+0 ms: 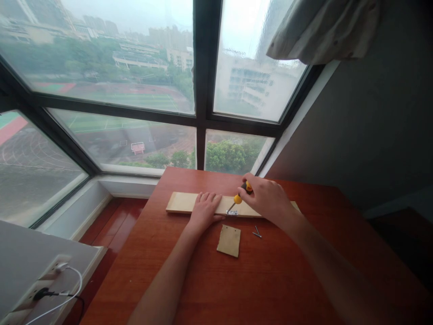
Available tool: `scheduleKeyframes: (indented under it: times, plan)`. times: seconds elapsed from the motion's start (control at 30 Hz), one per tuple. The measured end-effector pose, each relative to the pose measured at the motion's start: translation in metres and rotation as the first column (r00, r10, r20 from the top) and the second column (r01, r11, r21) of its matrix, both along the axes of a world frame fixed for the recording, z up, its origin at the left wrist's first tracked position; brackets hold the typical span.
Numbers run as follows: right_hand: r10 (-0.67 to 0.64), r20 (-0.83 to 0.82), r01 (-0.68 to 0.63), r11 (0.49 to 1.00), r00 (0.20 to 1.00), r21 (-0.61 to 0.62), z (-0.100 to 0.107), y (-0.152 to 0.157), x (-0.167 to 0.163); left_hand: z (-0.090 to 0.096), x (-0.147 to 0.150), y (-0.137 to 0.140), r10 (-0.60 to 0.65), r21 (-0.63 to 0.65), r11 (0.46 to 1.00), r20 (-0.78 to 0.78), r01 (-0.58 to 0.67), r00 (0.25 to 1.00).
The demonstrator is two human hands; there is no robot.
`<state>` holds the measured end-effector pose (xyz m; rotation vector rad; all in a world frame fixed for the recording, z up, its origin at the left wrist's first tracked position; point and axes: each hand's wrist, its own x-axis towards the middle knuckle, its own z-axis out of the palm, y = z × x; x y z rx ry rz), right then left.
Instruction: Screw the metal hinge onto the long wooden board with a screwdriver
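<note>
A long pale wooden board (182, 203) lies across the table. My left hand (205, 210) rests flat on it with the fingers stretched out, the thumb along its near edge. My right hand (267, 196) is wrapped round the yellow and black handle of a screwdriver (238, 198). The tool leans, its tip down at a small shiny metal hinge or bracket (232, 212) at the board's near edge. Whether the tip sits in a screw is too small to tell. Just in front lies a small tan square piece (229, 241) with two holes along its far edge.
Two or so loose screws (257, 232) lie right of the tan piece on the reddish-brown table (162, 280). Large windows (135, 108) stand behind the table. A curtain (324, 31) hangs at upper right. At lower left, cables run from wall sockets (42, 291).
</note>
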<state>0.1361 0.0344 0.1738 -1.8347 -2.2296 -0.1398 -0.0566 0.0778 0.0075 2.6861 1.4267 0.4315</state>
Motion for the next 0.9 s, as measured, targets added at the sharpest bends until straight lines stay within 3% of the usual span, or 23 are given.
scheduleKeyframes:
  times: [0.2,0.4,0.57,0.77,0.9]
  plan:
    - [0.16,-0.189,-0.175,0.983,0.969,-0.063,0.0019,-0.0017,0.0036,0.0018,0.0006,-0.0005,0.004,-0.014,1.0,0.013,-0.003,1.0]
    - [0.159,-0.244,-0.176,0.983,0.957,-0.049,-0.0001,0.0032,0.0031,0.0017,0.0004,-0.0004,0.005,-0.028,1.0,0.02,-0.004,1.0]
    - [0.241,-0.248,-0.256,0.966,0.938,-0.026,-0.0013,0.0026,0.0041,0.0002,0.0001,-0.0003,0.003,-0.016,1.0,0.023,-0.002,1.0]
    - [0.095,-0.137,-0.097,0.995,0.986,-0.004,-0.0029,0.0034,0.0027,0.0016,-0.0001,-0.0004,-0.004,-0.025,1.0,0.033,0.005,0.999]
    - [0.152,-0.182,-0.155,0.988,0.971,-0.003,-0.0049,0.0058,0.0042,0.0021,0.0,-0.0006,-0.001,-0.03,1.0,0.03,0.002,1.0]
